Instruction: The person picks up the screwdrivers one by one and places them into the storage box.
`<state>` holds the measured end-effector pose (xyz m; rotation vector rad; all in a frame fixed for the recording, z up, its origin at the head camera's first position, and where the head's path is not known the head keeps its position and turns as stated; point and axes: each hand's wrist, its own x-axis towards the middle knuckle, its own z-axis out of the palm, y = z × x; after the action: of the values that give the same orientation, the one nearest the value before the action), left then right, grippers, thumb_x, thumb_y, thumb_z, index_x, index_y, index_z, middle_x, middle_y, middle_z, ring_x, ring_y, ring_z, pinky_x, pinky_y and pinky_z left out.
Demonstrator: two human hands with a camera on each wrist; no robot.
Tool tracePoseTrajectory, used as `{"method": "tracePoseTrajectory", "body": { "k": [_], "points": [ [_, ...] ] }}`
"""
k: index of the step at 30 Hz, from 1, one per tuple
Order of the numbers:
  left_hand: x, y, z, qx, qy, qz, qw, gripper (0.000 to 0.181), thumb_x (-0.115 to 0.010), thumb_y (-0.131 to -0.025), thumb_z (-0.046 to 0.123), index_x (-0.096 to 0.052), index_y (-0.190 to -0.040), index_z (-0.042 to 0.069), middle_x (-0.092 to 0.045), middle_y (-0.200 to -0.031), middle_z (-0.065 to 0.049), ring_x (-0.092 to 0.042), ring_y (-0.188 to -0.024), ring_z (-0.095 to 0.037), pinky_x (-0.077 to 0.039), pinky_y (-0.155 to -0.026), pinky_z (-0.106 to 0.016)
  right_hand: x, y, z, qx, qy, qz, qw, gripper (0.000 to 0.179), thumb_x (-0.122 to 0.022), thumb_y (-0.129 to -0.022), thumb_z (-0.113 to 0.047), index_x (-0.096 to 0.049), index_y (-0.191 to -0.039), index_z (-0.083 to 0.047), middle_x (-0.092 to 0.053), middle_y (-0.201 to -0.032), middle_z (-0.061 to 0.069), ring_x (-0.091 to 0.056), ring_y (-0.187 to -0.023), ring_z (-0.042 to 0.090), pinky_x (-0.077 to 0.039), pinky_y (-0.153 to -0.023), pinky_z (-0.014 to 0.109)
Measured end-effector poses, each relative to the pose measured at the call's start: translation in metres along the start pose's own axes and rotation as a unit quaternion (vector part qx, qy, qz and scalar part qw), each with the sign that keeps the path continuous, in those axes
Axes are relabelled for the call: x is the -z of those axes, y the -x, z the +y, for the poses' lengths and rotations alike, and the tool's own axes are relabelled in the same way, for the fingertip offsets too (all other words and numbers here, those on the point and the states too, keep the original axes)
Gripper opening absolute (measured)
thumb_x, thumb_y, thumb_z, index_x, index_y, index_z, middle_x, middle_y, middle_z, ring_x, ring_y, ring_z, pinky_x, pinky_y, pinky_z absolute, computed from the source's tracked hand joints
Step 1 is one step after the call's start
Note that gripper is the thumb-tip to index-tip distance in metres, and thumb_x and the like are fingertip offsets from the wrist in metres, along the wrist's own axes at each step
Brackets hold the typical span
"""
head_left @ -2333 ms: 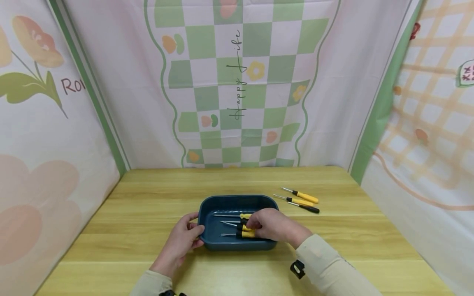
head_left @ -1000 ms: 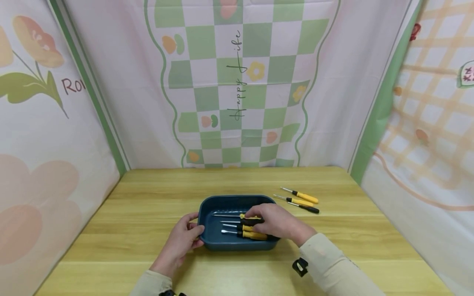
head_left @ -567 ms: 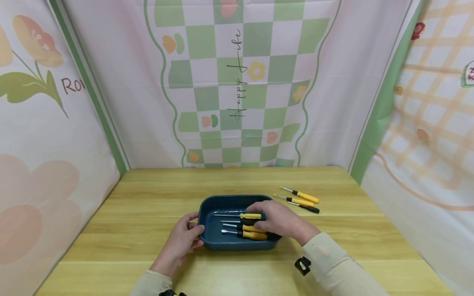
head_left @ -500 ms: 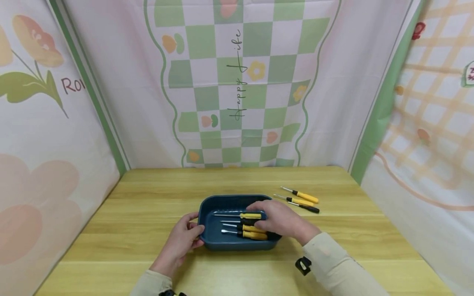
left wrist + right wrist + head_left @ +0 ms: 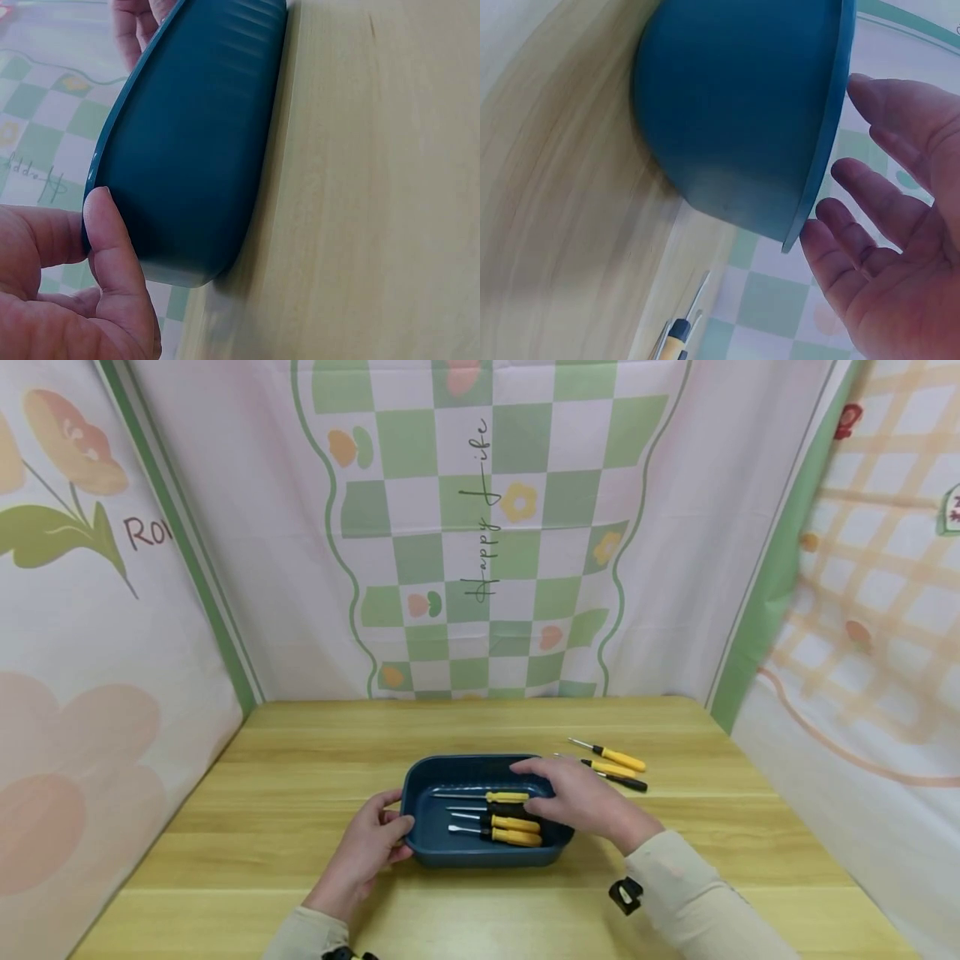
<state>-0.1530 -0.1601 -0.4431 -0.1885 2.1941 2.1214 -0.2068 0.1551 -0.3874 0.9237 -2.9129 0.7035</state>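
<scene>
A dark blue rectangular tray point(image 5: 487, 858) stands on the wooden table. Inside it lie several screwdrivers side by side, tips to the left: a thin yellow screwdriver point(image 5: 507, 797), a black screwdriver point(image 5: 510, 811), a yellow-and-black screwdriver point(image 5: 516, 824) and a wider flat-tipped screwdriver point(image 5: 517, 838). My left hand point(image 5: 369, 843) pinches the tray's left rim between thumb and fingers, as the left wrist view also shows. Over the tray's right end hovers my right hand point(image 5: 581, 797), fingers spread and holding nothing; in the right wrist view this hand point(image 5: 900, 217) is beside the rim.
To the tray's right, behind my right hand, lie a yellow screwdriver point(image 5: 622, 761), another yellow screwdriver point(image 5: 611, 769) and a black-handled screwdriver point(image 5: 626, 782) on the table point(image 5: 315, 752). Patterned cloth hangs at the back point(image 5: 465, 552) and both sides.
My right hand has let go of the screwdrivers and moved up and right, uncovering their handles. The flat-tipped screwdriver's blade has turned. My left hand has stayed on the rim.
</scene>
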Motion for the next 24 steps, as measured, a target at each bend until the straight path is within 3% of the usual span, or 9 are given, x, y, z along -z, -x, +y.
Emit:
{"method": "tracePoseTrajectory", "body": {
  "k": [8,15,24],
  "points": [
    [0.001,0.001,0.001,0.001,-0.002,-0.002,1.0,0.052,-0.06,-0.102,0.006,-0.046,-0.151,0.001,-0.055,-0.112,-0.017,-0.062,-0.075,-0.019,-0.059,-0.064,-0.026,0.006,0.003,0.01,0.008,0.013,0.028,0.9995,0.051,-0.073,-0.098,-0.024,-0.06,-0.146,-0.013,-0.063,-0.145,0.007,-0.058,-0.134,0.033,-0.048,-0.11,0.056],
    [0.001,0.001,0.0,0.004,-0.001,-0.001,1.0,0.052,-0.06,-0.102,0.006,-0.046,-0.152,0.001,-0.055,-0.112,-0.017,-0.062,-0.075,-0.02,-0.059,-0.064,-0.026,0.01,0.007,0.02,-0.003,0.02,0.067,0.9976,0.048,-0.07,-0.1,-0.024,-0.06,-0.146,-0.011,-0.062,-0.146,0.01,-0.056,-0.137,0.036,-0.04,-0.115,0.062],
    [0.0,0.001,0.0,0.002,0.001,-0.002,1.0,0.052,-0.06,-0.102,0.006,-0.045,-0.152,0.0,-0.055,-0.112,-0.017,-0.062,-0.074,-0.019,-0.059,-0.064,-0.026,0.013,0.011,0.039,0.001,0.024,0.1,0.9947,0.05,-0.07,-0.099,-0.017,-0.058,-0.147,-0.008,-0.06,-0.147,0.016,-0.056,-0.135,0.041,-0.045,-0.11,0.062]
  ]
}}
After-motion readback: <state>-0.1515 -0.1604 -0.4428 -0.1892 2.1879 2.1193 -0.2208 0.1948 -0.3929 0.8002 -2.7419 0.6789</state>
